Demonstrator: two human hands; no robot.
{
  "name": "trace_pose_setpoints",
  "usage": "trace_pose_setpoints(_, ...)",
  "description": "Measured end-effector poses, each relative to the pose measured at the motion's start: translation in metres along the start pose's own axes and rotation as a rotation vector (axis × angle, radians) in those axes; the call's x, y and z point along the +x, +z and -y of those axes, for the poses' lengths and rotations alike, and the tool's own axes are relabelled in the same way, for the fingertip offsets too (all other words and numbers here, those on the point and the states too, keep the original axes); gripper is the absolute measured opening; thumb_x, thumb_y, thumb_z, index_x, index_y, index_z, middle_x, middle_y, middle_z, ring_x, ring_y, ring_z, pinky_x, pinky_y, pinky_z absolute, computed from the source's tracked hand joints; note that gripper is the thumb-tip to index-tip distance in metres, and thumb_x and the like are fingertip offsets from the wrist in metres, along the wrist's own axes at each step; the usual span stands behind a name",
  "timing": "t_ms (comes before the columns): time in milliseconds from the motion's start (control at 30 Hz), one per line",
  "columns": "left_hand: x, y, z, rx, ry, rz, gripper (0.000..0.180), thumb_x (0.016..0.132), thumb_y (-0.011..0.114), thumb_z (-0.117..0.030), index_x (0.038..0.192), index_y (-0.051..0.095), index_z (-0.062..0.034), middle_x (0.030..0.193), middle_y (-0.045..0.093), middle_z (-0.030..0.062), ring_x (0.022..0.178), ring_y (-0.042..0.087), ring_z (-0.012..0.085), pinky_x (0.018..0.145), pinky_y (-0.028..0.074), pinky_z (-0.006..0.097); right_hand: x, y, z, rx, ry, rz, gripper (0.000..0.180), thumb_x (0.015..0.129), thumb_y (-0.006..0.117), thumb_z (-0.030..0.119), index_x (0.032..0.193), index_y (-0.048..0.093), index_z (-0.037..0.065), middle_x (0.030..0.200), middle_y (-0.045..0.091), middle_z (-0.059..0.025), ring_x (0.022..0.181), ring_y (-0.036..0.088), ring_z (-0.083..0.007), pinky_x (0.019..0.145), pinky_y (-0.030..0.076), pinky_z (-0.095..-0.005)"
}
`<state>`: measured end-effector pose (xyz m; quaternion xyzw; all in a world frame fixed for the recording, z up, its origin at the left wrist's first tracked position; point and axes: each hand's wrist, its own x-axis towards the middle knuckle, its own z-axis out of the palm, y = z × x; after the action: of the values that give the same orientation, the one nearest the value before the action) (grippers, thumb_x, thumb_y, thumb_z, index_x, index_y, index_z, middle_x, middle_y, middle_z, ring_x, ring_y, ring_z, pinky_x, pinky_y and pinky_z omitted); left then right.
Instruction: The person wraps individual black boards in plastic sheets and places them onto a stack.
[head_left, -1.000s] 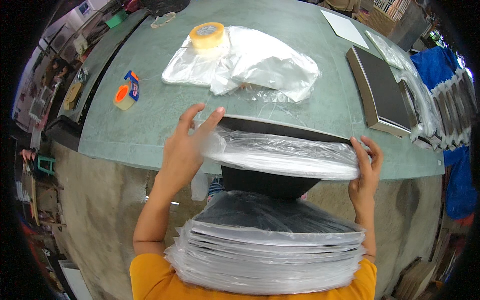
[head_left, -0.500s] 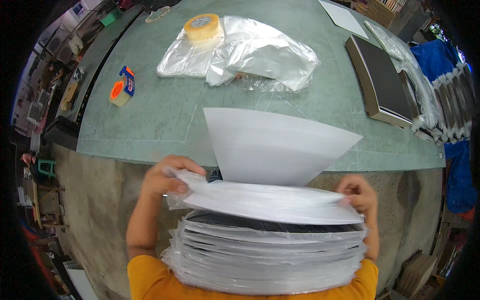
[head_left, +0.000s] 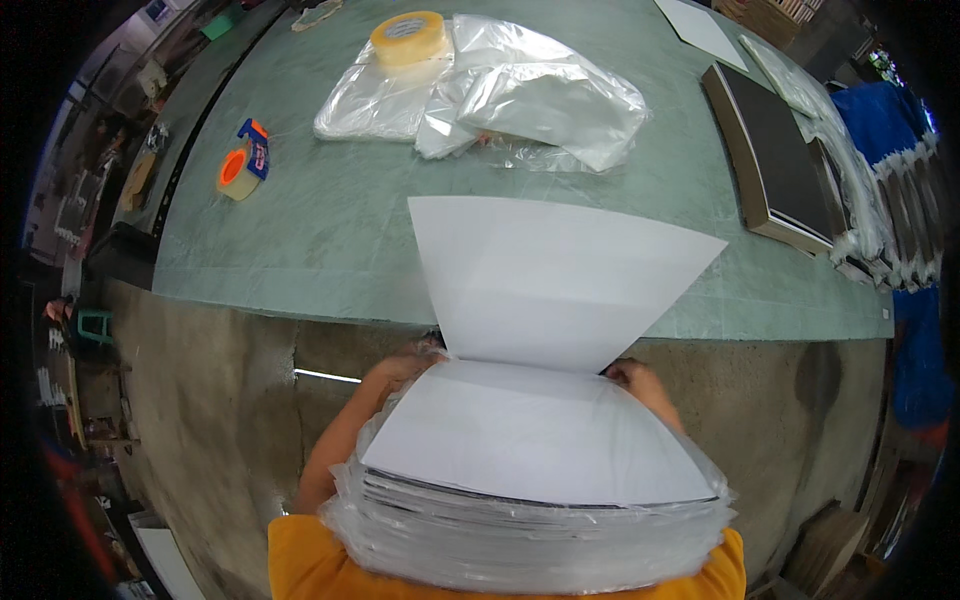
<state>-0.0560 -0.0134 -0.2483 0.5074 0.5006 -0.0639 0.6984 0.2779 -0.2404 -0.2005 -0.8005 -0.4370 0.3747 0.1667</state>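
Note:
A tall stack of flat panels in clear plastic sleeves (head_left: 520, 555) is right in front of my body. On top lies a white sheet (head_left: 540, 430) with clear film around its sides. Another white sheet (head_left: 560, 280) rises beyond it, overlapping the green table's near edge. My left hand (head_left: 408, 366) is at the far left corner of the top sheet, fingers bent and partly hidden. At the far right corner is my right hand (head_left: 632, 378), its fingers curled inward beside the sheet's edge. What either hand pinches is too small to make out.
On the green table (head_left: 330, 230) lie clear plastic bags (head_left: 550, 100) with a large tape roll (head_left: 408, 40) on them. A tape dispenser (head_left: 243, 165) sits at left. Dark flat panels (head_left: 775, 160) are stacked at right, beside wrapped ones (head_left: 905, 215).
Both hands have moved away from me and inward, from the sides of the top sleeve to its far corners. The lifted sleeve has come down flat, and its white face now shows.

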Motion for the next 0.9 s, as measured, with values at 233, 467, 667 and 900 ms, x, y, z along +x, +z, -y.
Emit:
trace_pose_setpoints(233, -0.149, 0.001, -0.154, 0.647, 0.582, -0.107, 0.023, 0.071, 0.056, -0.008, 0.092, 0.056, 0.0002, 0.084, 0.059, 0.0159, 0.079, 0.057, 0.0300, 0.072, 0.045, 0.034, -0.048, -0.120, 0.112, 0.935, -0.964, 0.703, 0.030, 0.084, 0.044, 0.017, 0.100, 0.057, -0.005, 0.102, 0.056, -0.0205, 0.096, 0.055, -0.0316, 0.084, 0.041, -0.0388)
trace_pose_setpoints(467, -0.087, 0.066, -0.110, 0.610, 0.645, 0.615, 0.023, 0.082, 0.051, -0.016, 0.097, 0.054, 0.0009, 0.092, 0.057, 0.0164, 0.086, 0.054, 0.0260, 0.076, 0.042, 0.033, -0.004, -0.009, 0.089, 0.224, -0.529, 0.945, 0.054, 0.088, 0.035, 0.044, 0.132, 0.029, 0.013, 0.138, 0.020, -0.0151, 0.127, 0.017, -0.0298, 0.102, 0.014, -0.0402)
trace_pose_setpoints(667, -0.029, 0.085, -0.106, 0.837, 0.754, 0.422, 0.020, 0.078, 0.050, -0.014, 0.091, 0.056, -0.0006, 0.089, 0.056, 0.0199, 0.086, 0.054, 0.0333, 0.073, 0.042, 0.041, 0.029, -0.015, 0.083, 0.162, -0.282, 0.802, 0.055, 0.082, 0.050, 0.043, 0.120, 0.042, 0.004, 0.126, 0.037, -0.0156, 0.117, 0.034, -0.0258, 0.096, 0.026, -0.0353)
trace_pose_setpoints(900, -0.112, 0.097, -0.249, 0.514, 0.978, -0.361, 0.015, 0.080, 0.053, -0.014, 0.076, 0.055, 0.0007, 0.062, 0.053, 0.0126, 0.053, 0.047, 0.0175, 0.050, 0.037, 0.030, 0.005, -0.065, 0.183, 0.566, -0.392, 0.458, 0.037, 0.068, 0.071, 0.020, 0.096, 0.054, 0.002, 0.090, 0.056, -0.0071, 0.085, 0.051, -0.0144, 0.077, 0.040, -0.0286)
